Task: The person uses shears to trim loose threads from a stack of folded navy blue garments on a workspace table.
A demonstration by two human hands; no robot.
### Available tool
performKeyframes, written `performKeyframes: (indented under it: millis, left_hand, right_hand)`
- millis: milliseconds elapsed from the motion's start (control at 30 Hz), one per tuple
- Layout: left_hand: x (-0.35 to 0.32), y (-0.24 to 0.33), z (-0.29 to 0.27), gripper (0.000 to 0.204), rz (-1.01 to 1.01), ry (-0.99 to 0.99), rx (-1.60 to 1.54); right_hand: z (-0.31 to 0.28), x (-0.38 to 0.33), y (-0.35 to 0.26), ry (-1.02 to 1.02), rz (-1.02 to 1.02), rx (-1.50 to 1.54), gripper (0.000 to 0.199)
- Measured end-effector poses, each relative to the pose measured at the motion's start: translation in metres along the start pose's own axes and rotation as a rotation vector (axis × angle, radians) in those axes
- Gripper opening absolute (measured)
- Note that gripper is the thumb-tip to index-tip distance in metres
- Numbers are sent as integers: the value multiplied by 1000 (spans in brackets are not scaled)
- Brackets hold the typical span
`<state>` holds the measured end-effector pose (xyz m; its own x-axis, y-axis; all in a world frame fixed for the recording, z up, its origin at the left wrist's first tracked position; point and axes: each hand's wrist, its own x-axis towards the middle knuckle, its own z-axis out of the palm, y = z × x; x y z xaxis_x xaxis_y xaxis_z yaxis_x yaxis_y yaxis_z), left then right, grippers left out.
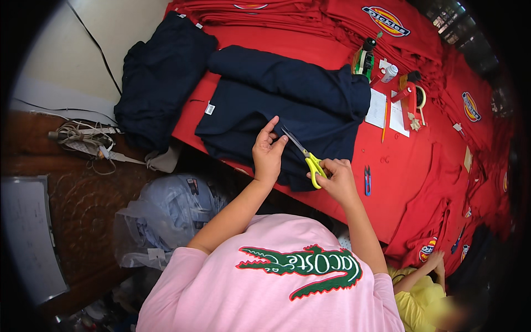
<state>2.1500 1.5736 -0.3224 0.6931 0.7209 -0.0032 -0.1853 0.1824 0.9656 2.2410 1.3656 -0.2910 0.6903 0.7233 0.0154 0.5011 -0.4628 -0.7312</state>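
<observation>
A dark navy garment (pixel 332 130) lies folded and rumpled on the red-covered table in front of me, with a small white label (pixel 209 109) at its left. My right hand (pixel 339 180) grips scissors (pixel 313 165) by their yellow-green handles. Their blades point up and left over the cloth, slightly parted at the tip. My left hand (pixel 267 153) is over the garment's near part, beside the blade tips. Its thumb and index finger are apart; I make out nothing between them, though a thin thread could be too small to see.
Another navy garment (pixel 163 77) hangs over the table's left end. Red garments (pixel 409 50) are piled behind and right. Blue thread snips (pixel 368 181), a pencil (pixel 384 122), papers (pixel 376 108) and a tape dispenser (pixel 406 99) lie at right. A bagged bundle (pixel 171 207) stands lower left; a yellow-clad person (pixel 415 296) works lower right.
</observation>
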Motion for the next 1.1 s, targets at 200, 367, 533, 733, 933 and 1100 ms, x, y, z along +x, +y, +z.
performKeyframes:
  millis: [200,367,533,733,933,1100]
  left_hand:
    - [-8,11,-3,77,-13,-36,-16]
    - [-8,12,-9,82,-37,-39,-51]
    - [-10,19,-5,81,-41,4,-54]
    - [-14,12,-4,76,-27,33,-25]
    - [-10,16,-1,61,-73,158,-99]
    - [-12,14,-11,63,-34,91,-101]
  right_hand:
    - [-3,19,-13,-26,-52,-38,33]
    - [-3,23,-13,-74,-31,-39,30]
    - [2,22,-13,-77,-21,-4,22]
    - [11,11,-8,-74,-3,15,22]
    - [10,5,-15,-59,0,-14,22]
    - [8,7,-20,-75,-15,-25,22]
